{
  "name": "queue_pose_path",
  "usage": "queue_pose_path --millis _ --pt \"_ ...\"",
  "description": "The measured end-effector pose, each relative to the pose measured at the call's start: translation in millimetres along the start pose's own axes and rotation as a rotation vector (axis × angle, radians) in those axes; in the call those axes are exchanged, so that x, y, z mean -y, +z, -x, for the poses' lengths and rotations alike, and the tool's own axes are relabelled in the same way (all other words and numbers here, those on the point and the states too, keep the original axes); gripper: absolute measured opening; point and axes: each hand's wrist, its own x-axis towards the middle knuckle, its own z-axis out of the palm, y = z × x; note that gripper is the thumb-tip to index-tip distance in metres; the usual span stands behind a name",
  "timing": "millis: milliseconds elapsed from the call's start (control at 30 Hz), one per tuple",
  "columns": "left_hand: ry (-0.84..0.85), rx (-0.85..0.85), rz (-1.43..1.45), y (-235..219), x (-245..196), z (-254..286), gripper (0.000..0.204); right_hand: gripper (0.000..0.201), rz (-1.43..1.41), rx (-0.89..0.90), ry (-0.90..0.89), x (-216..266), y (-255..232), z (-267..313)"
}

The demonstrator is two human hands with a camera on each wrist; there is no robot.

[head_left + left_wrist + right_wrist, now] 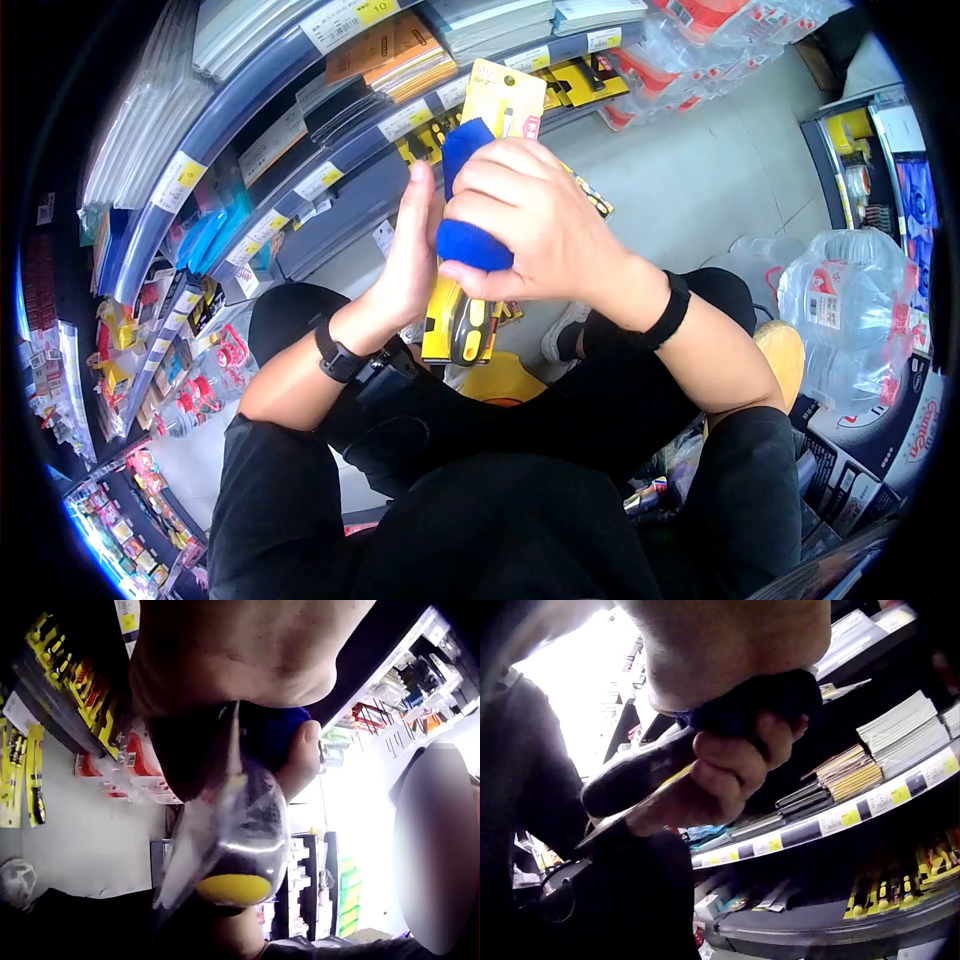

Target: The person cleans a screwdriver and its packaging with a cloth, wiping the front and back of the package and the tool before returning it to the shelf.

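My right hand [540, 215] grips a bunched blue cloth [472, 245] over the front of a yellow-carded blister pack [503, 95]. The pack stands upright in front of me. At its lower end, a tool with a black and yellow handle [470, 330] shows through the clear plastic. My left hand [410, 240] holds the pack from the left with its thumb up; its other fingers are hidden from above. In the right wrist view, curled fingers [731, 769] lie against the pack under the cloth. The left wrist view shows the clear blister [255, 840] bulging below the cloth.
Shelves with price labels [318, 180] and stacked notebooks [400, 60] curve along the front left. Shrink-wrapped water bottles [690, 60] lie beyond. A large clear bottle pack [845, 310] stands at my right, near a round wooden piece [780, 355]. Yellow-carded tools [900, 889] line a lower shelf.
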Motion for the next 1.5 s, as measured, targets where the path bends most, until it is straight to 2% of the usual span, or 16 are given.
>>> queue_pose_path --millis 33,67,167,233,367,467,600,733,900,933,1033,1100,1200,1300,1333,1500 --pt "0.016 0.061 -0.034 0 -3 -1 0.077 0.035 -0.003 0.005 -0.010 -3 -2 -2" --pt "0.011 -0.048 -0.128 9 -3 3 0.087 0.033 -0.003 -0.009 -0.022 -8 -3 -4" --pt "-0.068 0.229 0.031 -8 4 -4 0.085 0.034 0.081 -0.020 -0.033 -22 -14 -10" --pt "-0.026 0.182 -0.054 4 2 -2 0.075 0.033 0.121 -0.001 0.030 -32 -28 -13" --pt "-0.051 0.317 0.002 0 4 -1 0.070 0.032 0.252 -0.173 0.156 -70 -41 -5" --pt "-0.046 0.337 0.063 -5 0 -4 0.067 0.030 0.173 -0.171 0.314 -69 -49 0" --pt "-0.035 0.173 0.021 -11 -1 -9 0.067 0.028 0.256 -0.087 0.118 -47 -32 1" --pt "0.097 -0.087 0.040 -29 5 -26 0.059 0.025 0.102 0.111 0.132 -7 -12 3" --pt "0.055 -0.079 -0.056 -35 -1 -25 0.050 0.025 -0.189 0.111 0.280 -3 -12 5" --pt "0.123 -0.047 -0.065 -31 2 -25 0.045 0.028 -0.350 0.084 0.389 -9 -11 9" --pt "0.079 -0.091 -0.010 -21 -1 -24 0.032 0.038 -0.799 -0.052 0.985 -15 -36 5" --pt "0.079 -0.073 -0.068 -32 -1 -31 0.028 0.041 -1.023 -0.453 1.155 -28 -36 6" --pt "0.040 -0.134 0.024 -17 -7 -28 0.035 0.046 -1.170 -0.579 1.164 -35 -50 1" --pt "-0.082 0.073 0.393 -26 -4 -31 0.048 0.051 -1.232 -0.515 1.149 -41 -44 12" --pt "-0.074 0.159 0.425 -27 -4 -32 0.064 0.054 -1.249 -0.486 1.135 -42 -42 15" --pt "-0.030 0.226 0.390 -18 -16 -23 0.071 0.056 -1.289 -0.459 1.135 -35 -34 10"
